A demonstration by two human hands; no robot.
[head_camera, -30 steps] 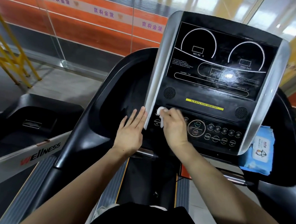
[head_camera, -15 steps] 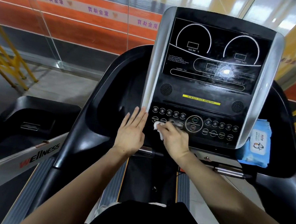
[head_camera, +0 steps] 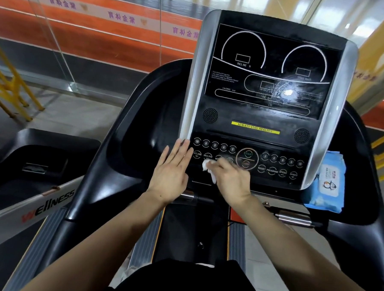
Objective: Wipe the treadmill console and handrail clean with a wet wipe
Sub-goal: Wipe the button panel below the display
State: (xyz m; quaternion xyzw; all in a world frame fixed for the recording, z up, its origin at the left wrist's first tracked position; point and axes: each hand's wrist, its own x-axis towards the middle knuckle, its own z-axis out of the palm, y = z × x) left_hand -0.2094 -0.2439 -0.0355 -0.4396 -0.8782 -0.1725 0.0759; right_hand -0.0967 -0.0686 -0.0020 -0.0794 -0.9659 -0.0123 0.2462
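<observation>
The black treadmill console (head_camera: 264, 100) with silver side trims fills the upper middle of the head view, its display streaked wet. My right hand (head_camera: 231, 180) presses a crumpled white wet wipe (head_camera: 208, 167) onto the lower left row of buttons, by the INCLINE and MODE keys. My left hand (head_camera: 173, 173) lies flat with fingers together on the console's lower left edge, holding nothing. The black handrail (head_camera: 89, 184) curves down the left side. A chrome grip bar (head_camera: 294, 217) shows under the console at the right.
A blue pack of wet wipes (head_camera: 327, 181) sits in the right tray beside the console. A neighbouring treadmill (head_camera: 36, 170) marked WELLNESS stands at the left. A glass wall and orange banner lie ahead, with yellow railings (head_camera: 9, 86) at the far left. The belt runs below.
My right hand has slid the wipe down from the top button row to the lower left buttons. My left hand has stayed on the console's left edge.
</observation>
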